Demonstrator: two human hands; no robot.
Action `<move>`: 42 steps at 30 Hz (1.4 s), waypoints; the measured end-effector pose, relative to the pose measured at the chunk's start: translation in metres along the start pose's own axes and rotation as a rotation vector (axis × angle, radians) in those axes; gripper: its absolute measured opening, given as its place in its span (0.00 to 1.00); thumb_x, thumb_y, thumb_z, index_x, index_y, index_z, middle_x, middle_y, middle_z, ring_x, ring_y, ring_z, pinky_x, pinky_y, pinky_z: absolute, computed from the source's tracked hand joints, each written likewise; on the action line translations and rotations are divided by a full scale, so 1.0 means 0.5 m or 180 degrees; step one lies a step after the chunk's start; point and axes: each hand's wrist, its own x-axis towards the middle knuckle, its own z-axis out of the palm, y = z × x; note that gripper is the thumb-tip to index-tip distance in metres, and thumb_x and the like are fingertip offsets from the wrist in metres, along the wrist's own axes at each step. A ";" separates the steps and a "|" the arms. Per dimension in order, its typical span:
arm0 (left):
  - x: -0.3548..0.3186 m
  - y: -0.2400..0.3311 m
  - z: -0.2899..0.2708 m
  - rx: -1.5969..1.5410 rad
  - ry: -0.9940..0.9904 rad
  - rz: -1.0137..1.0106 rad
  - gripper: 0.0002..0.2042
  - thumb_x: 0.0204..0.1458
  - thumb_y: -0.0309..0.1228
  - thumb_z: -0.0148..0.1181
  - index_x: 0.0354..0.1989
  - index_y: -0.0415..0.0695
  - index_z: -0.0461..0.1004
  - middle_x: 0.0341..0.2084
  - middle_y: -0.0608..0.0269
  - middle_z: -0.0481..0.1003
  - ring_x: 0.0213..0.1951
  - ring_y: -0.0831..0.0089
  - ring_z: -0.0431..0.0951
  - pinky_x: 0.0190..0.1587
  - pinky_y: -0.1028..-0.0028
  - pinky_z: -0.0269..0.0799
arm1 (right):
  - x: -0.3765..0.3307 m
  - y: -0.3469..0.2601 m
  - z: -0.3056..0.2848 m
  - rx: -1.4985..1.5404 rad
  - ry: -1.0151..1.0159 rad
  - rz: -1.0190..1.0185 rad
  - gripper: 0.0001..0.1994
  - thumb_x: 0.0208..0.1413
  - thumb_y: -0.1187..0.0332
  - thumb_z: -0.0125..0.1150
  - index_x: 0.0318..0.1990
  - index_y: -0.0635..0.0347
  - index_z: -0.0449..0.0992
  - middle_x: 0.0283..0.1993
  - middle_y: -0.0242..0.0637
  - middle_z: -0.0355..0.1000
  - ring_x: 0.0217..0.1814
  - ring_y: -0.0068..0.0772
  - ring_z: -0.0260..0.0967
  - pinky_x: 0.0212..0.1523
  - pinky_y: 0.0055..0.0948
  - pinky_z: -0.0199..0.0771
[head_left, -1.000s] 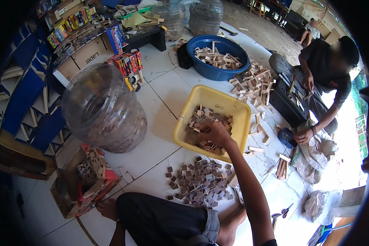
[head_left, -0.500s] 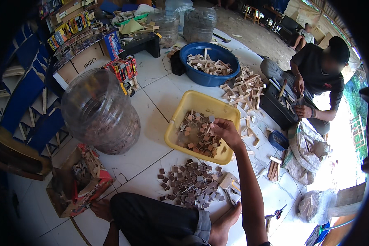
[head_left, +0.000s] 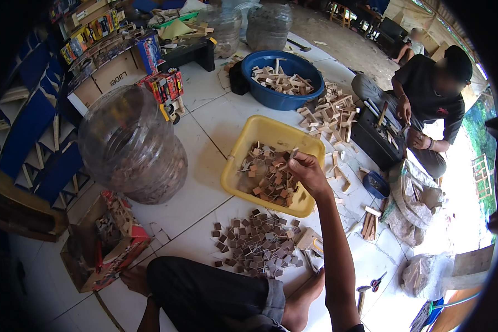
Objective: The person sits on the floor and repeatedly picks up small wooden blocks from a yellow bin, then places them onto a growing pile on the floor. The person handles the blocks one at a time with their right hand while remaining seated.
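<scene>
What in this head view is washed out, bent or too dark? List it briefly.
Head view: daylight blows out the right side beyond the seated person; the fisheye bends the floor tile lines and leaves a black rim; the shelves at left sit in deep shadow; the right hand over the yellow tub is sharp, evenly lit.

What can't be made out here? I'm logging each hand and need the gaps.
- Left hand: head view, out of sight, forearm cut off by the lower edge.
- Right hand over the yellow basin: its grip is unclear; fingers curl toward a small wooden piece.
</scene>
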 end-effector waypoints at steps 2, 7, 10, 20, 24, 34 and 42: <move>-0.002 0.000 -0.006 -0.0100 0.0185 0.0121 0.32 0.57 0.49 0.57 0.66 0.45 0.59 0.59 0.50 0.64 0.64 0.50 0.66 0.53 0.48 0.73 | 0.000 0.008 0.000 0.0159 -0.0080 -0.0014 0.16 0.64 0.61 0.66 0.53 0.60 0.80 0.50 0.34 0.80 0.51 0.29 0.77 0.57 0.35 0.76; -0.009 0.023 -0.039 -0.0140 0.0188 0.0093 0.30 0.57 0.48 0.58 0.63 0.45 0.61 0.55 0.52 0.66 0.61 0.52 0.68 0.52 0.50 0.72 | -0.017 0.002 0.005 0.0500 -0.0468 0.0251 0.19 0.61 0.60 0.70 0.54 0.60 0.80 0.48 0.35 0.80 0.51 0.30 0.77 0.55 0.34 0.75; -0.007 0.039 -0.061 -0.0110 0.0256 0.0079 0.28 0.57 0.47 0.58 0.61 0.46 0.62 0.52 0.54 0.67 0.59 0.54 0.69 0.51 0.52 0.72 | -0.045 -0.030 0.023 0.0238 -0.0987 0.0342 0.24 0.54 0.60 0.76 0.56 0.60 0.79 0.45 0.35 0.81 0.48 0.29 0.77 0.53 0.33 0.76; -0.007 0.058 -0.098 -0.0120 0.0027 -0.0007 0.26 0.56 0.43 0.60 0.59 0.46 0.63 0.50 0.54 0.67 0.58 0.55 0.70 0.52 0.53 0.72 | -0.050 -0.049 0.052 -0.3065 0.0080 0.0430 0.15 0.52 0.72 0.72 0.49 0.60 0.84 0.36 0.38 0.83 0.37 0.30 0.81 0.42 0.30 0.81; -0.006 0.051 -0.090 -0.0134 -0.0048 0.0019 0.27 0.57 0.44 0.58 0.61 0.45 0.62 0.55 0.52 0.67 0.61 0.54 0.69 0.54 0.53 0.72 | -0.002 0.039 0.058 -0.4187 -0.0559 0.0194 0.15 0.47 0.68 0.73 0.45 0.49 0.85 0.40 0.36 0.81 0.44 0.39 0.81 0.46 0.39 0.82; -0.015 0.025 -0.071 0.0002 -0.0037 0.0127 0.29 0.60 0.49 0.53 0.63 0.42 0.60 0.60 0.48 0.65 0.65 0.51 0.66 0.56 0.52 0.72 | 0.070 0.047 0.002 -0.3412 0.0169 -0.0007 0.08 0.49 0.71 0.72 0.37 0.61 0.83 0.33 0.44 0.79 0.32 0.45 0.78 0.36 0.37 0.77; -0.008 0.032 -0.075 -0.0019 -0.0006 0.0028 0.27 0.60 0.48 0.53 0.61 0.42 0.61 0.58 0.49 0.66 0.64 0.52 0.66 0.56 0.49 0.70 | 0.094 0.133 0.017 -0.4785 -0.0502 0.0158 0.13 0.55 0.72 0.61 0.49 0.55 0.77 0.43 0.51 0.80 0.48 0.53 0.79 0.48 0.51 0.78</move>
